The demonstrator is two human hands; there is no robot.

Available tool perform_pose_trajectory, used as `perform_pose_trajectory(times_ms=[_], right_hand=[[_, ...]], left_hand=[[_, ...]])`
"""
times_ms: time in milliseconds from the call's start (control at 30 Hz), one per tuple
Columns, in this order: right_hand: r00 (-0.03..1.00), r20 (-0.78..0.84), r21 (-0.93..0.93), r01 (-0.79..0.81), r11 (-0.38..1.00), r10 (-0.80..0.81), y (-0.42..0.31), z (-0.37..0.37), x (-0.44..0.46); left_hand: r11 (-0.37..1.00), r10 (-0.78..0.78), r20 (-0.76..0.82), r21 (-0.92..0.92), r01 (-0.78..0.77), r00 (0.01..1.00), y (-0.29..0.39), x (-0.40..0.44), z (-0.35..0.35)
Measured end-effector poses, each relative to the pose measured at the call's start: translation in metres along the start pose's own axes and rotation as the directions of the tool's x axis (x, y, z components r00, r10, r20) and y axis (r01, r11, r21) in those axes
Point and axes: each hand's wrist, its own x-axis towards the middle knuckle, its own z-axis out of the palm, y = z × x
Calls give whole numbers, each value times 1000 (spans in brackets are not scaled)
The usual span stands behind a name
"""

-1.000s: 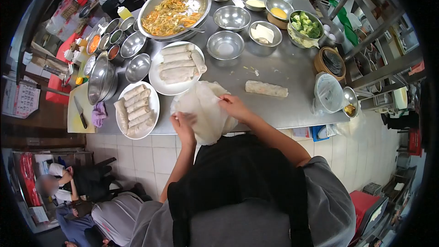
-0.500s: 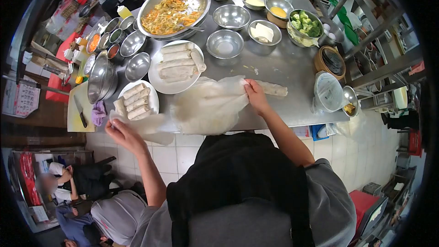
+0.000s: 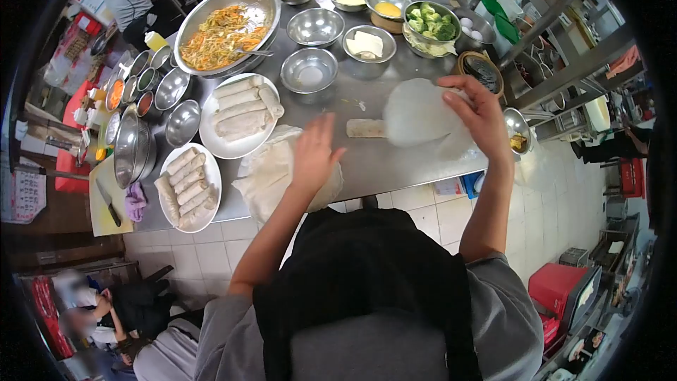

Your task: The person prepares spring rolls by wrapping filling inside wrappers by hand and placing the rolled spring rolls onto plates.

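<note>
My right hand (image 3: 479,109) pinches the edge of a thin, translucent spring roll wrapper (image 3: 419,114), which hangs over the right part of the steel table. Under its left edge a rolled spring roll (image 3: 365,128) lies partly hidden. My left hand (image 3: 315,152), slightly blurred, has its fingers stretched out and holds nothing. It is over the right side of a stack of wrappers (image 3: 264,180) at the table's front edge; whether it touches them I cannot tell. Finished rolls lie on a large white plate (image 3: 224,142) and a smaller oval plate (image 3: 168,206).
A large steel bowl of shredded vegetable filling (image 3: 229,32) stands at the back left. Several steel bowls surround it, and a broccoli bowl (image 3: 431,25) is at the back right. A knife (image 3: 109,204) rests on a cutting board (image 3: 99,220). Another person (image 3: 130,7) is at the back left.
The wrapper stretched between both hands is now in my right hand alone, further right. My left hand has let go and moved right, over the stack. The view has shifted right.
</note>
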Motion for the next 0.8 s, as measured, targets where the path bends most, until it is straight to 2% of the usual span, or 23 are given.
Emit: perform_pose_trajectory(times_ms=[67, 167, 267, 367, 533, 567, 633, 733, 800], right_hand=[[998, -63, -93, -18, 995, 12, -4, -13, -10], [991, -133, -177, -27, 984, 4, -7, -27, -21], [983, -175, -207, -95, 974, 59, -10, -38, -32], [977, -194, -243, -135, 961, 88, -2, -51, -40], [963, -206, -174, -212, 962, 176, -2, -61, -45], [970, -188, -174, -186, 967, 153, -5, -62, -45], [983, -148, -174, -130, 976, 105, -9, -62, -44], [987, -46, -228, -159, 960, 153, -18, -57, -39], [998, 57, -261, -18, 965, 34, -21, -46, -34]], left_hand=[[968, 242, 126, -92, -232, 962, 13, 30, 29], [920, 390, 195, -109, -375, 900, 26, 60, 80], [940, 333, 368, -53, -338, 868, 33, 77, 103], [961, 262, 432, -41, -272, 863, 29, 84, 112], [947, 321, 398, -132, -293, 859, 20, 90, 123], [942, 335, 386, -168, -292, 859, 20, 93, 119], [940, 298, 436, -291, -180, 849, 17, 99, 111], [913, 254, 437, -402, -64, 863, 10, 99, 82], [904, 227, 408, -427, -35, 884, -3, 90, 55]])
